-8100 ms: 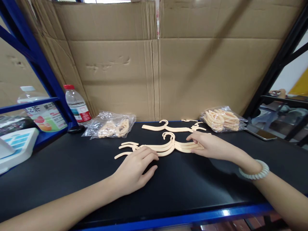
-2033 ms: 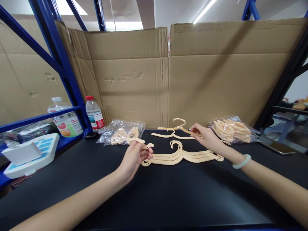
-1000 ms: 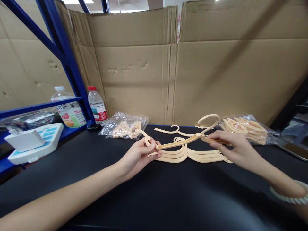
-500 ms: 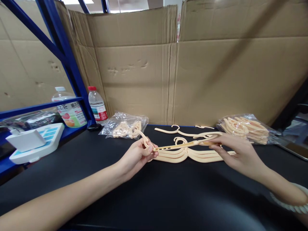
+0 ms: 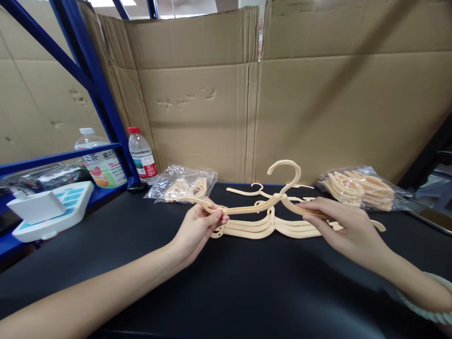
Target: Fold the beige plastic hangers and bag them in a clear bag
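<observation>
A cream plastic clothes hanger [image 5: 252,208] is held up between my two hands, its hook pointing upward. My left hand [image 5: 197,227] pinches its left arm near the end, thumb in front. On the right arm, the fingers and thumb of my right hand [image 5: 344,226] are closed, covering part of it. Just below and behind lie several matching hangers [image 5: 250,230] nested in a row on the black table [image 5: 226,287]. Farther back rests another hanger [image 5: 243,192], partly hidden behind the held one.
Clear plastic bags of hanger parts lie at the back, one on the left [image 5: 181,183] and one on the right [image 5: 363,188]. Two bottles stand left, near a blue frame [image 5: 95,92] and a white device [image 5: 56,207]. A cardboard wall [image 5: 197,108] closes the back.
The held hanger has been turned so its hook, earlier lying toward the right hand, now points up and its front side shows. Both hands keep their grip with little shift.
</observation>
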